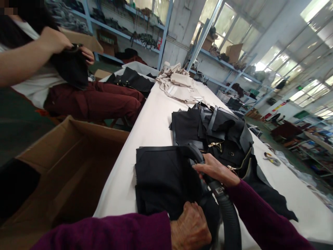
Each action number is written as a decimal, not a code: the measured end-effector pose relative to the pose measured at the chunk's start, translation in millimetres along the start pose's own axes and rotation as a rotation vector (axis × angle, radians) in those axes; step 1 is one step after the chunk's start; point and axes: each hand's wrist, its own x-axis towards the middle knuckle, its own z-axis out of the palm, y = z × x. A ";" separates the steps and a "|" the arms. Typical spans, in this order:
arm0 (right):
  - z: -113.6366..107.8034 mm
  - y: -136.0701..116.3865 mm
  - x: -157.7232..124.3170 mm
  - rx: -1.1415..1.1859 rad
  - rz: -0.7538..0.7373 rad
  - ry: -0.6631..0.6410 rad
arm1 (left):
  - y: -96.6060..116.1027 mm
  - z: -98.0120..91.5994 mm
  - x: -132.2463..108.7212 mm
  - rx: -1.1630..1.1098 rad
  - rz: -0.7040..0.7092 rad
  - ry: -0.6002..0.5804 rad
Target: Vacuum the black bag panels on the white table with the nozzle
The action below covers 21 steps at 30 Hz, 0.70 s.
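Note:
My right hand (218,169) is closed around the curved black handle of a vacuum hose (230,217), whose ribbed part bends down toward me. The handle's curved end rests over a folded black fabric piece (161,168) lying on the white table. Lower down, my left hand (191,225) is curled into a fist on that same fabric, gripping its near part; the fingertips are hidden. Just beyond my right hand lies a heap of black bag pieces (225,128) with gold-coloured metal fittings (217,146) and zips among them.
A person (91,100) sits at the left, handling a black piece (71,67). An open cardboard box (70,139) stands beside the white table (117,198). Beige pieces (179,83) are piled at the far end. Yellow-handled snips (272,159) lie at the right. Loaded shelves (125,31) line the wall.

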 end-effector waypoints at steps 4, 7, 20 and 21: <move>-3.8 -1.5 24.3 -0.007 0.014 0.078 | 0.2 6.5 -1.6 0.024 0.005 0.065; -20.0 0.5 18.3 0.092 -0.032 0.090 | 0.6 9.5 -2.9 0.040 -0.005 0.123; -14.9 1.6 -41.3 0.071 -0.006 0.067 | -0.3 2.4 1.6 0.115 0.049 0.061; -9.9 0.1 -34.1 0.088 0.024 0.056 | 0.2 3.8 2.0 0.098 0.052 0.050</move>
